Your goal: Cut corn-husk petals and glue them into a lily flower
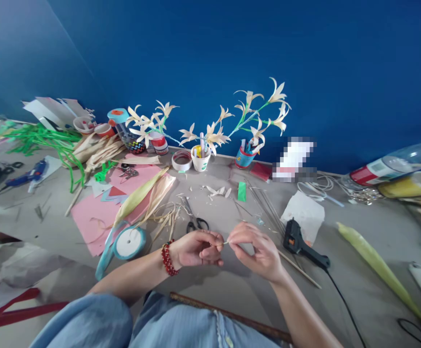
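Between the fingertips of both hands runs a thin pale strip (226, 242), short and narrow, with most of it hidden by the fingers. My left hand (199, 250), with a red beaded bracelet at the wrist, pinches one end. The other end is pinched by my right hand (257, 249), thumb and forefinger together. Just beyond my left hand lie dark-handled scissors (197, 224). Left of them are torn dry husk strips (167, 220) and a roll of light blue ribbon (129, 243). A long yellowish husk (141, 194) rests over pink paper (91, 222).
Pale husk flowers (216, 135) stand in a white cup (200, 162) by the blue wall. A black glue gun (302, 246) with a trailing cord lies right of my right hand, beside thin wire rods (264, 200). Farther right are a green husk (377, 268) and a bottle (395, 166).
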`<state>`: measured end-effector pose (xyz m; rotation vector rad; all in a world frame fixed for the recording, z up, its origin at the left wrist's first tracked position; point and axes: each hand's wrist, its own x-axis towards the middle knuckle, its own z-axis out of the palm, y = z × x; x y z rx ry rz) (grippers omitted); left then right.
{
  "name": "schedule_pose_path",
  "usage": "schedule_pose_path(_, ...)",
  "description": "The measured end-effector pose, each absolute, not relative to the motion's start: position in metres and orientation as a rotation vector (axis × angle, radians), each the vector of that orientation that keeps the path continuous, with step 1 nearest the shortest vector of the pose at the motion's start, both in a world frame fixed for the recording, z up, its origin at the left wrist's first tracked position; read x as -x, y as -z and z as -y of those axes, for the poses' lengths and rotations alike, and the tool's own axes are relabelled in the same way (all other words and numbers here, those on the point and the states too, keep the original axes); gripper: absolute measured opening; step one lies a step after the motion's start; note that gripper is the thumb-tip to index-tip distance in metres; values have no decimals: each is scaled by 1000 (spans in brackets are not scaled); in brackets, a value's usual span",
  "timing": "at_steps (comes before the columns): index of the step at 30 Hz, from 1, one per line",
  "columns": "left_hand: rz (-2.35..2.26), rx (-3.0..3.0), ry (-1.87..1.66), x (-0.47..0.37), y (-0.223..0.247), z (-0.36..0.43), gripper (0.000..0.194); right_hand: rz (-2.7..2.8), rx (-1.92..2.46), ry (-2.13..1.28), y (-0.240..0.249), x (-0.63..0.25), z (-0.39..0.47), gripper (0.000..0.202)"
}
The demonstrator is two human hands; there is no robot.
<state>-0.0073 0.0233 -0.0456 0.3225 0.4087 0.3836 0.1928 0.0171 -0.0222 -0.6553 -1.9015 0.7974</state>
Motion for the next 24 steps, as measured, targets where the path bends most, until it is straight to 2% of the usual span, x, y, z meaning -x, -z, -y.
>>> schedule_pose_path(17,-411,-344,-386,9,43,-23,9,1908,671,-758,21,-193,-16,27)
schedule_pose_path(21,-446,-368,-440,8,41,-23,7,1901,780,-733,18,-197,-13,33)
schedule_pose_path(24,-471,-394,-465,8,39,-23,7,1904,847,-739,17,-198,-12,29)
